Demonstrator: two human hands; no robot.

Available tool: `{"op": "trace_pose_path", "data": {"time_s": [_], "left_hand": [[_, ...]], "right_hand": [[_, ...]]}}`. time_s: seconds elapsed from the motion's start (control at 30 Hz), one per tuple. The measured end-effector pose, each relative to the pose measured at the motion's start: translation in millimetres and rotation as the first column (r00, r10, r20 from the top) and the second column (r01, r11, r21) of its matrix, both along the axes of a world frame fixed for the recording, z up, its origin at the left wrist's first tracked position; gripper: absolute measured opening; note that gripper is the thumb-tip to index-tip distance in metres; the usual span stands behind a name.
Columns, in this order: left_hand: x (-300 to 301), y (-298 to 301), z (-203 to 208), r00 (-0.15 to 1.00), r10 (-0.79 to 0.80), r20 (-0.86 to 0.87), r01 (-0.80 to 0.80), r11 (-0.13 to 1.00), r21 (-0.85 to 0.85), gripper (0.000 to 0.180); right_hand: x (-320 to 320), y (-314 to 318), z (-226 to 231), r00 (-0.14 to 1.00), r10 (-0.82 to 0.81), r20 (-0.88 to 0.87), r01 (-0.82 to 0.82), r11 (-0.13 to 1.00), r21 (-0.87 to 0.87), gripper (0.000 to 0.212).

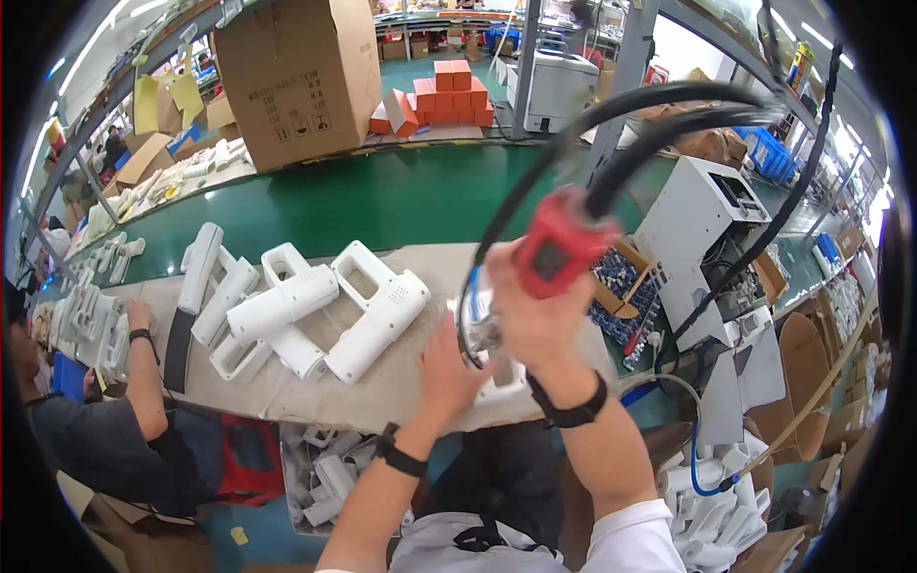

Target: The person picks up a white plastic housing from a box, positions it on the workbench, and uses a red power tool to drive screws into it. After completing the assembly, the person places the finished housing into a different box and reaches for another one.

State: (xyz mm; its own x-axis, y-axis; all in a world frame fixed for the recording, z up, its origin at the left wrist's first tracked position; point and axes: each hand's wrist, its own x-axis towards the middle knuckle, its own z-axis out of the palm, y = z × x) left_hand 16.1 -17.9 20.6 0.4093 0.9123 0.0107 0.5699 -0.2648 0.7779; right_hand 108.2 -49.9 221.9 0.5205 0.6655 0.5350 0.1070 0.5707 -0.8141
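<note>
My right hand (543,320) is wrapped round a red handheld power screwdriver (565,241), blurred by motion, with black cables looping up from its top. Its lower end points down at a white plastic housing (501,382) on the beige work mat, partly hidden by my hands. My left hand (447,372) grips the near left side of that housing. Just left of it lie several white gun-shaped housings with loop handles, among them one white housing (379,310) closest to my left hand.
A green conveyor belt (382,205) runs behind the mat (373,406). To the right are a tray of small screws (621,296) and a white machine (702,239). A co-worker's hand (139,313) is at far left. Bins of white parts (330,477) stand below.
</note>
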Motion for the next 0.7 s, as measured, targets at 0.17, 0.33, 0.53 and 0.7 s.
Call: {"op": "trace_pose_path", "data": {"time_s": [0.17,0.33,0.53,0.7], "left_hand": [[2,37,1,0.996,0.063,-0.058,-0.053,0.986,0.158,0.096],[4,34,0,0.995,0.071,-0.07,-0.063,0.991,0.117,0.095],[6,34,0,0.999,0.041,-0.001,-0.04,0.979,0.199,0.093],[2,36,-7,0.999,0.04,0.013,-0.042,0.976,0.213,0.091]], "right_hand": [[27,-31,18,0.997,-0.076,0.032,0.076,0.997,-0.003,0.006],[37,-28,-6,0.996,-0.091,0.023,0.091,0.996,-0.001,0.01],[31,-12,-43,0.987,-0.134,0.086,0.147,0.974,-0.172,0.011],[27,-15,-36,0.991,-0.073,0.108,0.088,0.986,-0.142,0.009]]}}
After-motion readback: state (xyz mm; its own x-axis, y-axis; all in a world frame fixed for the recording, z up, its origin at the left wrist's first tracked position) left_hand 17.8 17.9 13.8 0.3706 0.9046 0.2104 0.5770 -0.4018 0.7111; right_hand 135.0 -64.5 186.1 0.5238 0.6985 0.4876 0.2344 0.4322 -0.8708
